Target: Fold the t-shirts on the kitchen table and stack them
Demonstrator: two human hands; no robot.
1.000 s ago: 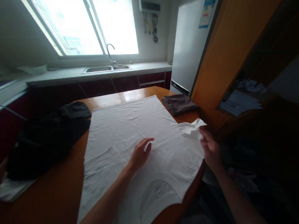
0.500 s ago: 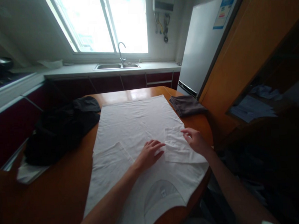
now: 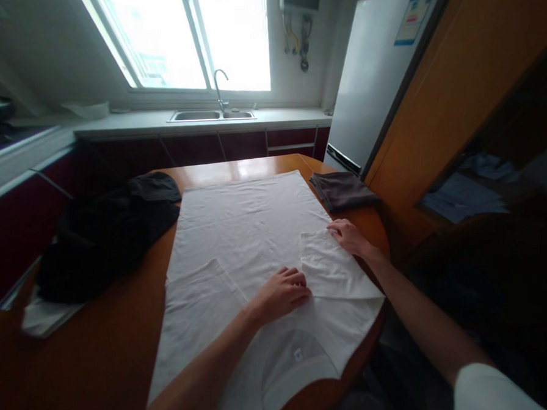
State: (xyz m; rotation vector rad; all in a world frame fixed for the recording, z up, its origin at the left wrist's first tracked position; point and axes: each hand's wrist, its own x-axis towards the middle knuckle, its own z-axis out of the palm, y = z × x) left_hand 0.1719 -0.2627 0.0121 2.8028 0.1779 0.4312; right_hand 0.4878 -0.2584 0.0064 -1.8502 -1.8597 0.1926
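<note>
Currently, from my remote view, the white T-shirt (image 3: 251, 218) lies spread on the wooden counter (image 3: 110, 336), directly beneath the fingers of both hands, its neckline toward me. I see 2 sleeves turned inward: the right sleeve (image 3: 332, 269) between my 2 hands, the left sleeve (image 3: 204, 279) left of my left fingers. My left hand (image 3: 282, 295) rests on the shirt, its fingers loosely curled and partly open beside the right sleeve's edge. My right hand (image 3: 348, 235) touches that sleeve's far corner with bent fingers; I can't tell whether they pinch it. Beyond the right fingers sits a folded dark cloth (image 3: 343, 191); well left of the left fingers, black clothing (image 3: 101, 238) overlaps white fabric (image 3: 50, 317).
</note>
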